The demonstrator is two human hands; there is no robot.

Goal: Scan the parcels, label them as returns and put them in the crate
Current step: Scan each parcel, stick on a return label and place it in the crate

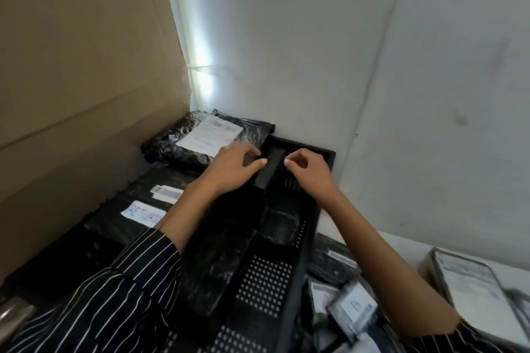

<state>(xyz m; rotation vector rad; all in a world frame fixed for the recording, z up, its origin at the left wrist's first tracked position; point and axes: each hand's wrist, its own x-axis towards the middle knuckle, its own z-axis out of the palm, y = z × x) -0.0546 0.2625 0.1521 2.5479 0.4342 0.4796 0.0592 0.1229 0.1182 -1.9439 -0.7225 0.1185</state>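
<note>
My left hand (232, 169) is open, fingers nearly straight and thumb out, low over the far end of the crate (265, 281). I cannot tell whether it touches the black plastic beneath. My right hand (308, 170) hangs just beside it without touching it, fingers loosely curled, with nothing in them that I can see. Both forearms are bare, and my striped sleeves (114, 295) end near the elbows.

Nearest on the right, the desk (407, 246) carries a blurred heap of parcels (352, 309) in dark wrapping with white labels, lying against the crate's outer side. Further right, a grey parcel (470, 292) with a big white label lies tilted.

The crate is black, its right wall pierced with rows of small holes. Inside it, a big parcel (218, 261) in black plastic lies under my left forearm. A small parcel (279, 226) lies beside it against the pierced wall. Between my hands a narrow dark package (271, 169) lies at the crate's far end.

To the left, a flat parcel (129, 192) in black plastic bears a white label (143, 212) with blue letters starting RET, and a barcode sticker (167, 192) just beyond that. My left arm covers its right edge, so I cannot tell whether it is in the crate. Beyond it a crumpled far parcel (166, 146), with a white sheet on top, lies in the corner just left of the crate's far end. Cardboard (80, 80) stands along the left, and a white wall (315, 51) rises behind.
</note>
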